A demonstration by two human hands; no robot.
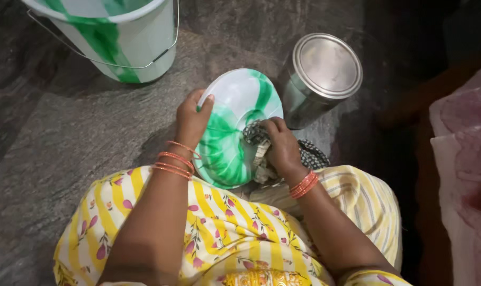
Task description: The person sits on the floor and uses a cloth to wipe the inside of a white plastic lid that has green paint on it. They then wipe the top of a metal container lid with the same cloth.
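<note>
Head view, L to R. Green-and-white plastic bucket (118,39) w/ wire handle stands top left on dark stone floor (50,137). Left hand (191,119), orange bangles at wrist, fingers curled over the rim of a green-and-white swirled plastic lid (232,127), holding it tilted on edge above the lap. Right hand (281,148), also bangled, fingers closed round a bunched dark patterned cloth (259,139) pressed to the lid's face near centre. Steel canister (317,79) w/ shut lid stands just beyond, apart from the lid. Pinkish fabric (465,159) at right edge. Judgement: wiping goes best w/ the rim grip firm, cloth worked centre to edge, lid turned bit by bit.
</note>
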